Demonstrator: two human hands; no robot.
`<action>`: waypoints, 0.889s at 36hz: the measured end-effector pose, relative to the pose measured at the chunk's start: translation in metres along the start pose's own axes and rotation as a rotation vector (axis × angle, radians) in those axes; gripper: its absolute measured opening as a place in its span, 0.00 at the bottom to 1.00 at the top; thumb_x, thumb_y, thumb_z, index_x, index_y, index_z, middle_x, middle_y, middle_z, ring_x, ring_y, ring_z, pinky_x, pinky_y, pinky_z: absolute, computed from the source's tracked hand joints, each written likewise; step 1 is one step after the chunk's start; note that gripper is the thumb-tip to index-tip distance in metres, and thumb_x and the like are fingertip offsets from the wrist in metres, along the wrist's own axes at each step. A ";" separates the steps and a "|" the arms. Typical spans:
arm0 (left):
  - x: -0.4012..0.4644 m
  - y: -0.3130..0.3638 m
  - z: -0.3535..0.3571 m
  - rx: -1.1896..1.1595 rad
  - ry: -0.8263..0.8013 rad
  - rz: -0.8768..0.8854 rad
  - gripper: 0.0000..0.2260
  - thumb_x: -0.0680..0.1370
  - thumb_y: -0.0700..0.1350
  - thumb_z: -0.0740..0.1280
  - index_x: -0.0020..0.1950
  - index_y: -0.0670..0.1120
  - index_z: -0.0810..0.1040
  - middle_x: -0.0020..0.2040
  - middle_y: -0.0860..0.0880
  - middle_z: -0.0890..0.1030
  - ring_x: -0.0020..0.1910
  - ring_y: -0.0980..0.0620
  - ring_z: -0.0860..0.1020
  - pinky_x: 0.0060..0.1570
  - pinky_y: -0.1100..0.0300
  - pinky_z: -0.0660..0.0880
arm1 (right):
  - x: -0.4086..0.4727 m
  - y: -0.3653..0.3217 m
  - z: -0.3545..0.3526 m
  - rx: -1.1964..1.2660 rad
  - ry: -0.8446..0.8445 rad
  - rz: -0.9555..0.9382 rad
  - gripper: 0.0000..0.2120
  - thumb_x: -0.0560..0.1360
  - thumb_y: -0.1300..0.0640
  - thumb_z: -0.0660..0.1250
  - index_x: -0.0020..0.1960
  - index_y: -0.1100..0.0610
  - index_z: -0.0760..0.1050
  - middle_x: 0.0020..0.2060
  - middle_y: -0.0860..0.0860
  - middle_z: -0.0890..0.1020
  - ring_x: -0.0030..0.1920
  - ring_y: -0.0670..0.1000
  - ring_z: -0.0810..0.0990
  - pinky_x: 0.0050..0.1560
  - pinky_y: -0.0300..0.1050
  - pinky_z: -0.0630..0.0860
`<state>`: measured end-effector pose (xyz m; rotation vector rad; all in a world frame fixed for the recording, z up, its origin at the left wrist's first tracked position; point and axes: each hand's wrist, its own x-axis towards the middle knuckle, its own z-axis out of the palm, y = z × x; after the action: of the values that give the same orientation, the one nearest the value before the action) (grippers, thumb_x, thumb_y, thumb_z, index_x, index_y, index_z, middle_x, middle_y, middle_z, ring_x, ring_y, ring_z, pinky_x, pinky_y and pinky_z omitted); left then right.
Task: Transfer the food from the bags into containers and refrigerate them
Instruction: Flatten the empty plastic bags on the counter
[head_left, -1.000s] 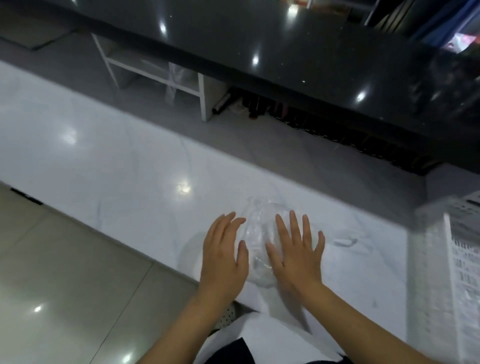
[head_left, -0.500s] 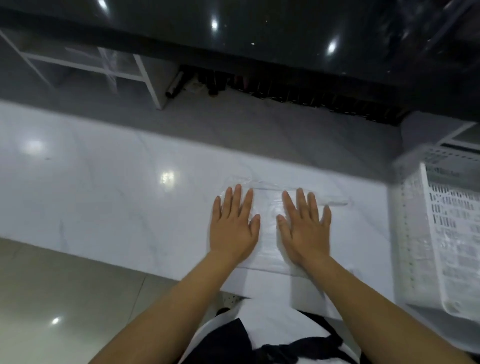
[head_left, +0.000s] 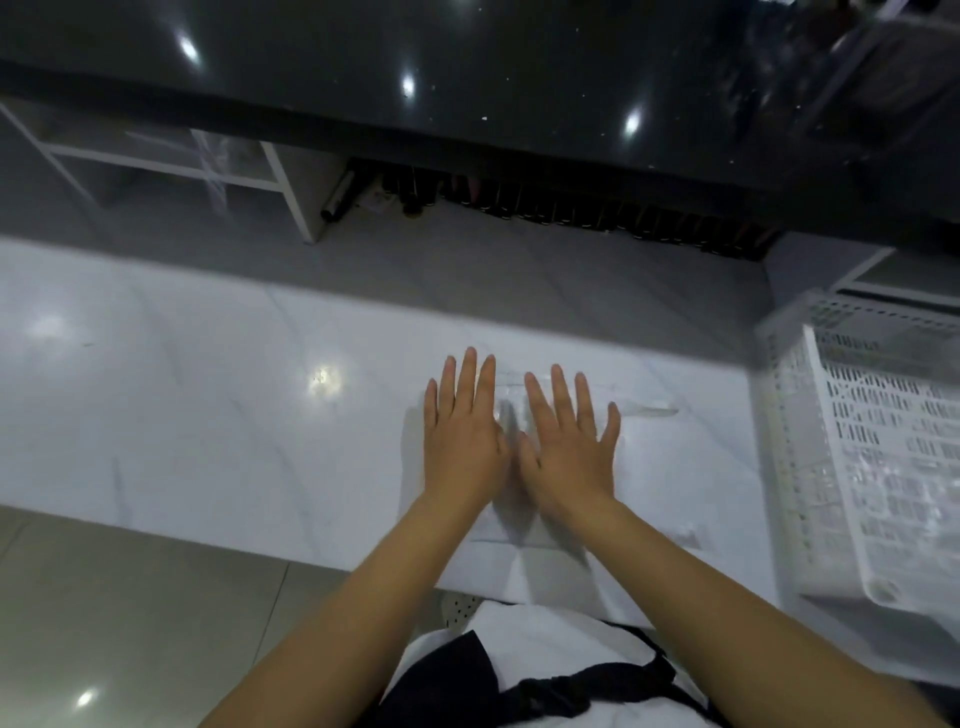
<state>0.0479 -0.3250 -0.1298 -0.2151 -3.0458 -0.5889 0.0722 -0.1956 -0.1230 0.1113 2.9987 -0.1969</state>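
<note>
at the near edge of the white marble worktop (head_left: 208, 415), a clear plastic bag (head_left: 566, 525) is pressed flat under both hands. the left hand (head_left: 462, 436) and the right hand (head_left: 569, 447) are laid palm down with fingers straight and spread, thumbs almost touching; nothing is gripped. a second ago the bag was seen puffed up between the hands; it has since been flattened and the hands drawn closer together. it is judged emptied and being smoothed out. further right, a white slotted basket (head_left: 810, 467) stands well apart.
</note>
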 end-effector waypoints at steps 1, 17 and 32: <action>0.005 0.002 0.001 0.004 -0.020 0.010 0.28 0.83 0.49 0.51 0.83 0.50 0.46 0.83 0.49 0.43 0.81 0.47 0.40 0.77 0.50 0.35 | 0.001 -0.002 0.005 0.005 -0.041 0.001 0.31 0.80 0.34 0.36 0.79 0.42 0.32 0.79 0.47 0.33 0.79 0.54 0.31 0.75 0.63 0.31; 0.004 -0.018 0.016 0.122 -0.178 -0.045 0.35 0.81 0.64 0.40 0.82 0.46 0.40 0.83 0.46 0.40 0.81 0.46 0.38 0.79 0.47 0.38 | 0.012 0.079 0.018 0.007 -0.021 0.185 0.35 0.78 0.30 0.34 0.80 0.44 0.36 0.81 0.48 0.41 0.80 0.53 0.37 0.77 0.63 0.37; -0.029 0.001 -0.001 -0.001 -0.064 0.042 0.25 0.84 0.53 0.47 0.82 0.53 0.52 0.83 0.49 0.47 0.82 0.47 0.41 0.78 0.48 0.36 | -0.036 0.037 0.006 0.056 0.081 0.000 0.30 0.81 0.35 0.36 0.80 0.41 0.39 0.81 0.46 0.39 0.80 0.52 0.36 0.74 0.62 0.31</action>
<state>0.0771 -0.3278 -0.1301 -0.3034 -3.0933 -0.5930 0.1115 -0.1623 -0.1285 0.1277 3.0750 -0.2829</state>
